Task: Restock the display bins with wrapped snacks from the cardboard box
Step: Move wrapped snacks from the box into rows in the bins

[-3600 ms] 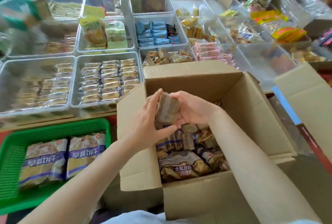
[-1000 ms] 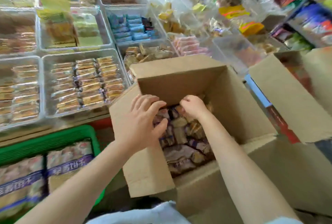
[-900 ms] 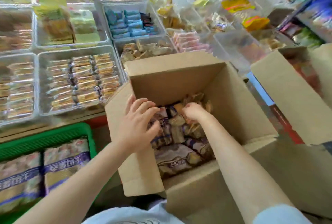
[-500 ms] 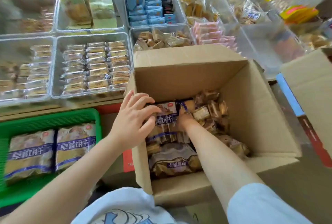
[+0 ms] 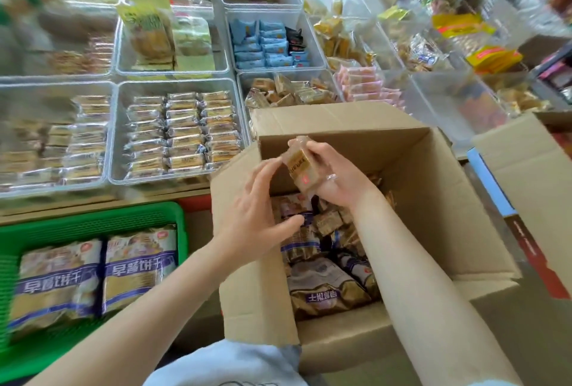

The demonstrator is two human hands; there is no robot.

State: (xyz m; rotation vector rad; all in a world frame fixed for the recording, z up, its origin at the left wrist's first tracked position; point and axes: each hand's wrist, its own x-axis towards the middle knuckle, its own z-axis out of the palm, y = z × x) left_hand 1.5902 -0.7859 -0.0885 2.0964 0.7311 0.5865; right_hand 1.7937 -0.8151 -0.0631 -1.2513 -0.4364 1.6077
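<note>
**Right hand lifts a snack over the box**

Both hands are above the open box (image 5: 433, 200). The right hand (image 5: 337, 178) is closed around a small gold-brown snack (image 5: 300, 169), gripping it from the 3 o'clock side with the pack tilted, its top end leaning toward 11 o'clock. A ring (image 5: 331, 177) shows on one finger. The left hand (image 5: 257, 218) is spread and loose, fingers (image 5: 263, 172) fanned toward the snack; its fingertips sit just beside the pack's lower edge, and whether they touch it cannot be told. Its thumb points toward 3 o'clock over the box contents.

Inside the box lies a heap of wrapped packs (image 5: 328, 224), small gold ones on top and a larger gold-and-purple bag (image 5: 328, 289) at the 6 o'clock end. The box flaps stand open; the far flap (image 5: 325, 119) leans toward the bins.

At 12 o'clock from the box, a clear bin (image 5: 244, 82) holds loose gold snacks (image 5: 288, 91) of similar colour. At 10 o'clock another clear bin (image 5: 116, 138) carries silver-edged bars (image 5: 182, 132) in three tidy columns. Farther back, a bin holds blue packs (image 5: 269, 43).

At 8 o'clock a green basket (image 5: 93, 224) holds two large biscuit bags (image 5: 93, 274) side by side. A second carton (image 5: 526, 175) stands at 3 o'clock.
</note>
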